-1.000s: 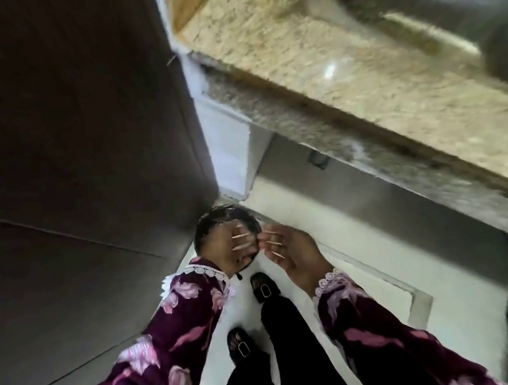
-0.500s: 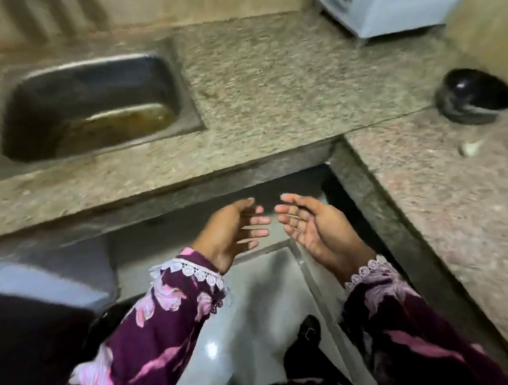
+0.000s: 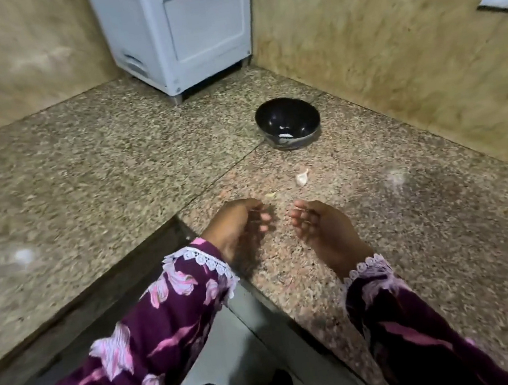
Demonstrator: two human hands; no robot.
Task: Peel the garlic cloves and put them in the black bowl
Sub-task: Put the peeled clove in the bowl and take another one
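A home kitchen, by the look of it. A speckled granite counter (image 3: 113,165) runs in an L into a corner of tan stone-clad walls (image 3: 388,45). At the back of that counter stands a white appliance (image 3: 179,31) on short feet, and a black bowl (image 3: 288,122) sits near it.

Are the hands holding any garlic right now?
No. The left hand and right hand hold nothing. The garlic lies on the counter, near the black bowl.
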